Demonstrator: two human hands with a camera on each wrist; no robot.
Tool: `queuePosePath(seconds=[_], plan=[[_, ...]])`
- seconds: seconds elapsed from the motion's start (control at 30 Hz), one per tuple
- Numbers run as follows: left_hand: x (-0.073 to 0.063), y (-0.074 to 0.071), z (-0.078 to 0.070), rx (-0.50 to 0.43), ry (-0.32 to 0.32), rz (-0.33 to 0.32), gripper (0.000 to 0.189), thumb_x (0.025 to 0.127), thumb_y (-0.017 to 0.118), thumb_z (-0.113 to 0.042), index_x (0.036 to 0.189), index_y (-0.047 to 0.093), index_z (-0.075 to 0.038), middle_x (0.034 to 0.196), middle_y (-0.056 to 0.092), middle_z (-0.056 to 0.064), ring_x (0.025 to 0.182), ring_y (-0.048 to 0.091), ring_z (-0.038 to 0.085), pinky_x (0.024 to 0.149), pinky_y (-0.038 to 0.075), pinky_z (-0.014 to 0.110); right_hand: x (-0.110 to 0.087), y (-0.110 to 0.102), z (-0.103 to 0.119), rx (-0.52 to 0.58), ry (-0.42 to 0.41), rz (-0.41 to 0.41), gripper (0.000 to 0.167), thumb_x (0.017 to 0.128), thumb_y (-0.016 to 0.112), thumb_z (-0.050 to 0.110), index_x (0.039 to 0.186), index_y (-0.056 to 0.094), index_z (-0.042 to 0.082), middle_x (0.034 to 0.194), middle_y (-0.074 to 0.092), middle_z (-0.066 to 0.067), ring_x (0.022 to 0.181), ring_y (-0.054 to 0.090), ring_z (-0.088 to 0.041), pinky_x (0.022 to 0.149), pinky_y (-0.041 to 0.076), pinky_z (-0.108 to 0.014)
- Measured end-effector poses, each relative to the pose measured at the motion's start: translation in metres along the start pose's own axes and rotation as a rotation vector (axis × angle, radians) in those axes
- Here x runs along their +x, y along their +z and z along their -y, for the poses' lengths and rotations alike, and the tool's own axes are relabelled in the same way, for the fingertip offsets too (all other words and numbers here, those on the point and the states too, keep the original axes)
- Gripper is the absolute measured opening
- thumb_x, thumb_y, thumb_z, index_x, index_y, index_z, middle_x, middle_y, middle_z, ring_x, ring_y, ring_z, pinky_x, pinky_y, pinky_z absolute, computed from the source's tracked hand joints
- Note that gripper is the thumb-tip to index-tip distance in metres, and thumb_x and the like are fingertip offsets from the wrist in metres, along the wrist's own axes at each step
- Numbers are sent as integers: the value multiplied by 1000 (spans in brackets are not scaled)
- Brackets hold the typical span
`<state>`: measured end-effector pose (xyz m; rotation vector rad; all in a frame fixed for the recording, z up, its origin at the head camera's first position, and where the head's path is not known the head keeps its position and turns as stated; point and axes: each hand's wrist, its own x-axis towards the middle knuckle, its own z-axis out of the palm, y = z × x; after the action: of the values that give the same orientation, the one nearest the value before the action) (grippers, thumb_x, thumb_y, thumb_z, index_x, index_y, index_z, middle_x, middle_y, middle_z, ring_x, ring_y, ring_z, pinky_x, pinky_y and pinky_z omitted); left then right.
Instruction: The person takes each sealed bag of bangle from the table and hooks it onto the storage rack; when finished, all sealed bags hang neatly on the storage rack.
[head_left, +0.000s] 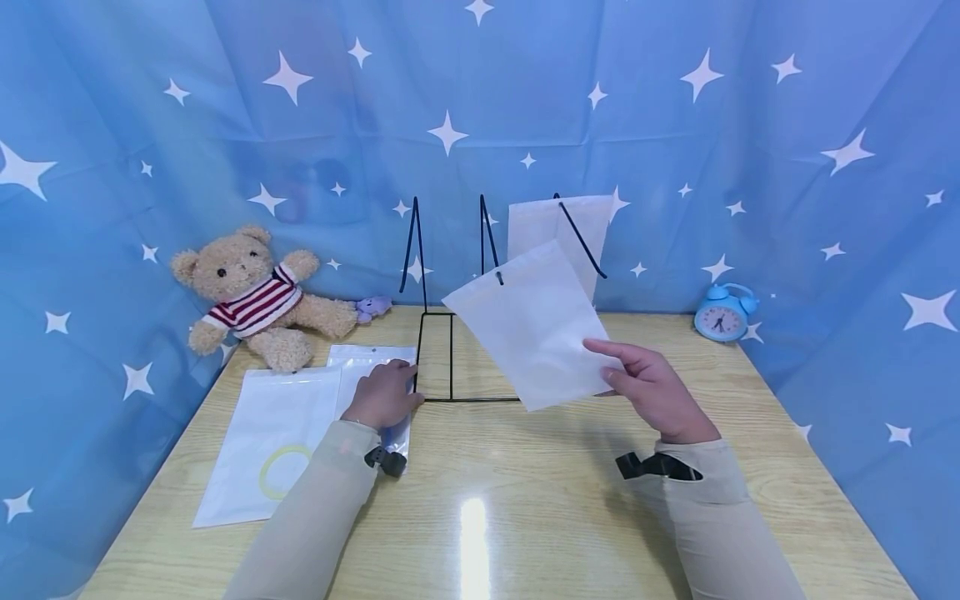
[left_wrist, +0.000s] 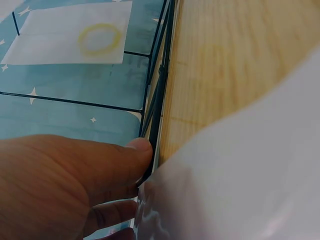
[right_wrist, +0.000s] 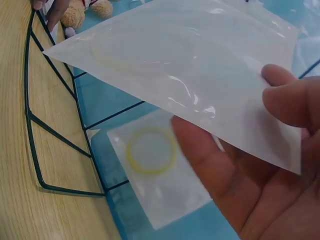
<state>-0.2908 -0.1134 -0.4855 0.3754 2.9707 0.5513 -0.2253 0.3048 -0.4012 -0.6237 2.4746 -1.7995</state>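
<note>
A black wire rack (head_left: 452,358) with hooks stands on the table. My left hand (head_left: 384,394) grips the left side of its base, thumb against the wire in the left wrist view. My right hand (head_left: 652,387) pinches the lower right edge of a white flat bag (head_left: 536,333), thumb on one face and fingers behind. The bag slants, its top hole at the tip of a hook (head_left: 500,277). Behind it another white bag (head_left: 528,225) hangs on the right hook; in the right wrist view a yellow ring (right_wrist: 131,150) shows on that rear bag.
Left of the rack lie a white bag (head_left: 251,425) with a yellow ring and a clear-edged packet (head_left: 371,354), partly under my left hand. A teddy bear (head_left: 247,296) and a small purple toy (head_left: 372,308) sit at back left. A blue alarm clock (head_left: 723,315) stands at back right.
</note>
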Motion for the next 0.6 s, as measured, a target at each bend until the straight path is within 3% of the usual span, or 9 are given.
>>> queuePosePath(seconds=[0.13, 0.33, 0.53, 0.6], plan=[[0, 1, 0, 0, 4, 1, 60, 100, 70, -33, 152, 57, -5, 153, 55, 19, 138, 53, 45, 105, 48, 67, 2, 2, 1, 2, 19, 30, 45, 109, 50, 1, 154, 53, 5, 154, 56, -5, 118, 69, -13, 85, 64, -44], [0, 0, 0, -5, 0, 6, 61, 101, 69, -35, 153, 56, -6, 155, 54, 18, 140, 52, 44, 107, 47, 66, 3, 4, 2, 0, 54, 24, 48, 108, 48, -3, 155, 53, 8, 159, 48, -19, 118, 68, -12, 83, 65, -44], [0, -2, -1, -5, 0, 10, 61, 102, 68, -34, 153, 55, -6, 155, 53, 19, 140, 51, 45, 108, 46, 66, 4, 7, 1, -22, 79, 0, 51, 108, 49, -3, 157, 52, 11, 167, 40, -15, 118, 65, -11, 82, 65, -43], [0, -2, -1, -8, 0, 11, 60, 102, 68, -34, 154, 55, -6, 156, 53, 19, 141, 51, 45, 108, 46, 66, 4, 7, 1, -26, 84, -11, 51, 108, 49, -2, 157, 52, 13, 168, 39, -12, 109, 65, -12, 81, 65, -42]])
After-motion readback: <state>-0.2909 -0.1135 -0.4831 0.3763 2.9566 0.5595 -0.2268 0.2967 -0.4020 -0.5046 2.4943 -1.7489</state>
